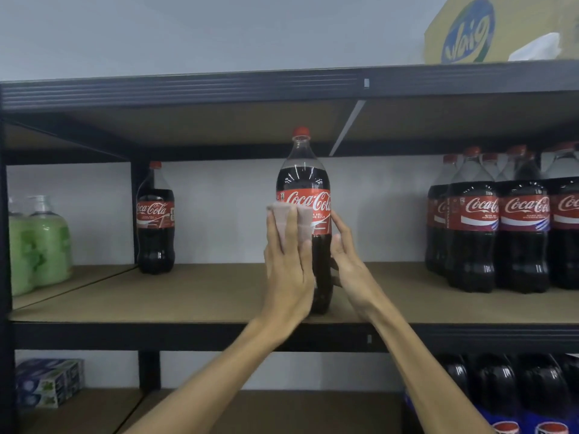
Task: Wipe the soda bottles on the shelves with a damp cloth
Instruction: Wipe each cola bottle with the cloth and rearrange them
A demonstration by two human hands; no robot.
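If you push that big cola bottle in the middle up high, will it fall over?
Probably yes: the cola bottle is tall on a narrow base. It looks nearly full, so it's likely heavy. The right hand at its side probably steadies it.

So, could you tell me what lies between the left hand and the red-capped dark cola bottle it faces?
A folded pale pink cloth, pressed by the left hand against the bottle, in the head view.
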